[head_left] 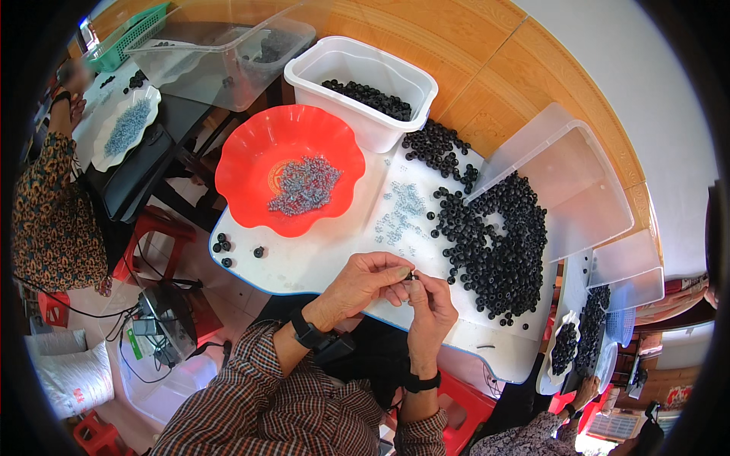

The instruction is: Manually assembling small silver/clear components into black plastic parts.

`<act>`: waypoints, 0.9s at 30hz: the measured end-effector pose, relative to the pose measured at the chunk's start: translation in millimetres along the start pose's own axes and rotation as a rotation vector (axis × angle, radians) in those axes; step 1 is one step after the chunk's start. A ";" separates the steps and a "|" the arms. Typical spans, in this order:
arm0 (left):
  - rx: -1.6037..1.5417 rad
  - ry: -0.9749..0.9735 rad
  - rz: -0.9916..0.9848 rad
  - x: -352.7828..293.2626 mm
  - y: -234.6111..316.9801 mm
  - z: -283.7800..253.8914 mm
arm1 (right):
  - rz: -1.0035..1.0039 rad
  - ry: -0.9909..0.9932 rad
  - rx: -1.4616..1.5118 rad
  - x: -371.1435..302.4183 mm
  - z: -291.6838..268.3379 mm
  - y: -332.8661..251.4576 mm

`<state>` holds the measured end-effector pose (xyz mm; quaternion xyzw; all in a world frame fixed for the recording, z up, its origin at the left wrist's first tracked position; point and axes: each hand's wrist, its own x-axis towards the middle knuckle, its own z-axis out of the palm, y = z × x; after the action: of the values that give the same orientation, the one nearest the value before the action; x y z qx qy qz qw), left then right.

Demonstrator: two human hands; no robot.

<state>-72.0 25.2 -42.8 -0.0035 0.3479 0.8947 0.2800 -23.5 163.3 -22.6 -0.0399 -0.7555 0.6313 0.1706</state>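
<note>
At the front edge of the white table [327, 262], my left hand [363, 283] and my right hand [430, 304] meet fingertip to fingertip. Between them they pinch a small black part [411, 276], mostly covered by the fingers. Just beyond lies a scatter of tiny clear pieces [403, 205]. A large heap of black ring-like parts [502, 243] spreads to the right of my hands. Farther left, a red wavy-rimmed bowl [247, 152] holds many small clear-grey pieces [306, 185]. A few black parts [222, 245] sit apart at the table's left edge.
A white tub [357, 57] with black parts stands at the back, and a clear plastic bin [563, 182] lies tipped beside the heap. People work at tables on the left [57, 205] and lower right [532, 437]. Red stools [460, 410] stand below the tables.
</note>
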 end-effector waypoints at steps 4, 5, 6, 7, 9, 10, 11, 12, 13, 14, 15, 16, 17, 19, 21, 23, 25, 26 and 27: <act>-0.027 -0.006 -0.002 -0.3 1.2 1.1 | 0.031 0.016 0.098 -0.6 1.3 0.0; -0.026 -0.006 -0.002 -0.2 1.3 1.1 | 0.028 0.020 0.095 -0.5 1.2 1.4; -0.022 -0.007 -0.003 0.0 1.4 1.3 | 0.028 0.020 0.095 -0.3 1.3 2.9; -0.017 -0.008 -0.004 0.2 1.4 1.4 | 0.010 0.018 0.098 0.0 1.2 4.3; -0.011 -0.005 -0.005 0.4 1.2 0.7 | -0.007 0.015 0.101 0.2 1.7 5.2; -0.005 -0.004 -0.007 0.6 1.0 0.3 | -0.007 0.012 0.097 0.1 1.8 5.2; -0.005 -0.003 -0.007 0.7 0.9 0.1 | -0.007 0.008 0.094 0.3 2.0 5.2; -0.009 -0.007 -0.005 0.8 0.8 -0.1 | -0.007 0.007 0.094 0.5 2.3 5.1; -0.012 -0.012 -0.004 1.0 0.7 -0.3 | -0.001 0.012 0.098 0.7 2.6 5.0; -0.013 -0.011 -0.004 1.2 0.0 -0.7 | 0.005 0.017 0.102 0.7 2.8 5.1; -0.007 -0.008 -0.001 1.5 -0.7 -1.2 | 0.006 0.017 0.102 0.8 3.0 5.5; -0.001 -0.005 0.001 1.6 -1.1 -1.5 | -0.002 0.023 0.087 1.0 3.2 6.3; -0.001 -0.005 0.001 1.7 -1.2 -1.3 | -0.009 0.030 0.073 1.1 3.0 7.2; -0.008 -0.004 -0.002 1.7 -1.2 -0.8 | -0.018 0.033 0.065 1.1 2.7 9.1; -0.006 -0.007 0.001 1.6 -1.3 -1.0 | -0.027 0.036 0.058 1.1 2.5 9.9; -0.003 -0.010 0.003 1.3 -1.0 -1.4 | -0.036 0.041 0.023 1.0 2.1 10.1; -0.018 -0.028 -0.008 0.3 0.1 -1.9 | -0.038 0.040 0.021 1.1 2.6 9.1; -0.018 -0.029 -0.009 0.0 0.2 -1.1 | -0.039 0.040 0.018 1.1 2.6 8.6; -0.028 -0.023 -0.001 -0.6 0.4 0.3 | -0.039 0.041 0.018 1.1 2.4 7.9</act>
<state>-71.7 24.8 -42.2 0.0028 0.3323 0.8992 0.2846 -26.4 163.0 -30.4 -0.0365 -0.7469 0.6336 0.1986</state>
